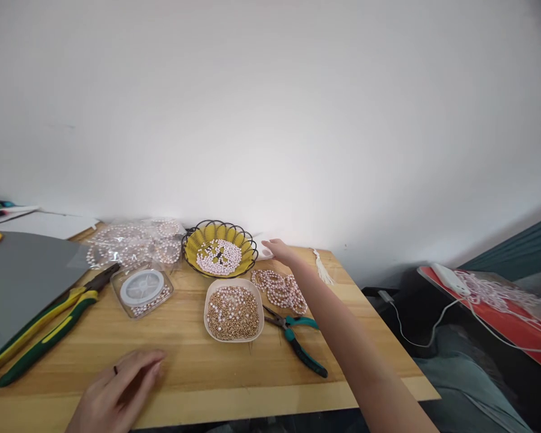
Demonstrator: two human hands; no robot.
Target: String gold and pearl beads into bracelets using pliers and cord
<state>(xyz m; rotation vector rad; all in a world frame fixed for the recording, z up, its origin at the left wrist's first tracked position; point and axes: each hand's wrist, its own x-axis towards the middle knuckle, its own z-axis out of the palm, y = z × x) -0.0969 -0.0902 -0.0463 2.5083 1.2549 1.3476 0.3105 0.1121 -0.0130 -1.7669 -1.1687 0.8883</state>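
The left hand [121,385] is held low over the near part of the pale wooden table [184,364], its fingers bent and its thumb kept narrowly apart from them; nothing is seen in it. The right hand [283,251] is stretched far across, with its fingertips brought to the right edge of a small white, flat-looking item [260,249] lying near the wall, just beside the round yellow basket with a looped black rim [192,243]. Whether that item is gripped or merely touched cannot be made out.

Loose pale pink pearly beads [207,263] are spread in the basket. In front of it, the cream rounded-square bowl [234,340] is filled with small gold beads [234,328], among which paler ones are mixed. Beneath the right forearm's left side, a coil of strung pink beads [283,293] is laid, with teal-and-black handled pliers [304,355] just nearer. To the left, a white plastic spool [142,288] is set in a clear square box, and larger yellow-and-green pliers [65,325] are laid beyond it.

As far as can be judged, only a beginning has been made: the white item is reached but not visibly lifted, both pliers are left unheld, and the beads in basket and bowl are left loose.
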